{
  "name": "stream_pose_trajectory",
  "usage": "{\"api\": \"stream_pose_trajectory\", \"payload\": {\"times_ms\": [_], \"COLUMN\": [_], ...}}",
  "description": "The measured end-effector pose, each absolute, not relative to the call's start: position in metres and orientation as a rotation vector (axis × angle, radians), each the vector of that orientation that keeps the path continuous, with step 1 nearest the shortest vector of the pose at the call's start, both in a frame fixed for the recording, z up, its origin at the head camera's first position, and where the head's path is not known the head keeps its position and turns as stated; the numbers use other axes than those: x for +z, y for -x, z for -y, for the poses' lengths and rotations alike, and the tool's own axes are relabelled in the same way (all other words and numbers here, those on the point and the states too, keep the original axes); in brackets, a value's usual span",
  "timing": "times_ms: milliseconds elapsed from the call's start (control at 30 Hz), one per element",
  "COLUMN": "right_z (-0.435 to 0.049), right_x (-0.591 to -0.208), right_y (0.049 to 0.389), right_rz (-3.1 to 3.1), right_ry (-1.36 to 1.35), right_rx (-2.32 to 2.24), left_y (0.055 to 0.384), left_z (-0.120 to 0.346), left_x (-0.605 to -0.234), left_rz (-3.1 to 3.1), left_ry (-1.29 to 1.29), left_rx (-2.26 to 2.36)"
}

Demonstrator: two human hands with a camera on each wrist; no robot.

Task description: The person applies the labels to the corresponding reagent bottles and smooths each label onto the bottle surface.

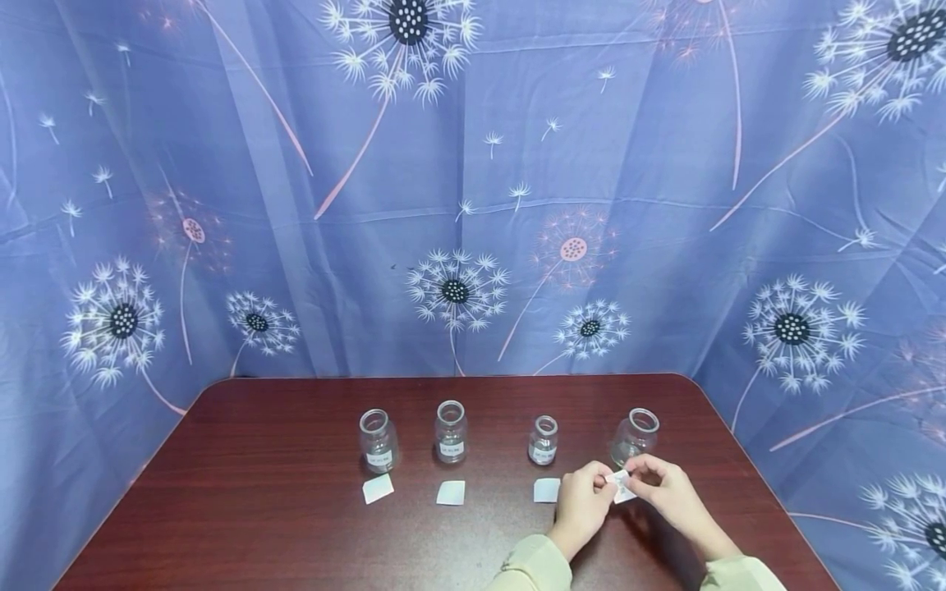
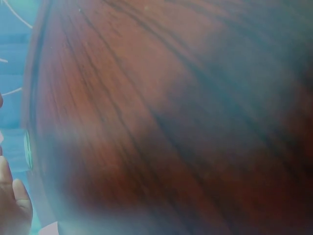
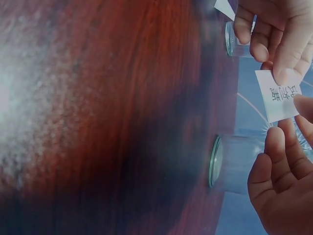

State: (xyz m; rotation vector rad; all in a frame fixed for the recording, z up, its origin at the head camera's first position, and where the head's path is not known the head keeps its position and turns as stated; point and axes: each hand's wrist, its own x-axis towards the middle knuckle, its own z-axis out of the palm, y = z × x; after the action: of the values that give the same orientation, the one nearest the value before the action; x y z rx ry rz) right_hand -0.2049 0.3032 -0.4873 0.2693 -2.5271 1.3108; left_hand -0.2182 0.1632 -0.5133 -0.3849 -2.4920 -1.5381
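Both hands hold a small white label (image 1: pixel 621 486) with dark handwriting, one at each side. My left hand (image 1: pixel 584 502) pinches its left edge between thumb and finger; my right hand (image 1: pixel 671 498) pinches the right. In the right wrist view the handwritten characters on the label (image 3: pixel 274 100) can be seen between the two sets of fingertips. Just behind the hands stands a wide clear glass jar (image 1: pixel 634 435), its lower part partly covered by the right hand. At the left wrist view's edge only part of a hand (image 2: pixel 13 208) appears.
Farther left stand three clear jars with white labels: a small one (image 1: pixel 543 443), a taller one (image 1: pixel 451 435) and another (image 1: pixel 378 443). White paper pieces lie before them: left (image 1: pixel 378 489), middle (image 1: pixel 451 493), right (image 1: pixel 546 491). A patterned blue curtain (image 1: pixel 355 287) hangs behind the brown table (image 1: pixel 296 525).
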Motion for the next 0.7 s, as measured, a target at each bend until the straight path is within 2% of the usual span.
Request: {"api": "stream_pose_trajectory", "payload": {"times_ms": [700], "right_z": [-0.3028], "right_x": [-0.495], "right_y": [0.2067], "right_rz": [2.472], "right_ry": [-0.219], "right_rx": [1.103], "left_y": [0.2166], "left_z": [-0.167], "left_x": [-0.5125], "left_rz": [2.51], "left_ry": [0.386], "left_rx": [-1.606]}}
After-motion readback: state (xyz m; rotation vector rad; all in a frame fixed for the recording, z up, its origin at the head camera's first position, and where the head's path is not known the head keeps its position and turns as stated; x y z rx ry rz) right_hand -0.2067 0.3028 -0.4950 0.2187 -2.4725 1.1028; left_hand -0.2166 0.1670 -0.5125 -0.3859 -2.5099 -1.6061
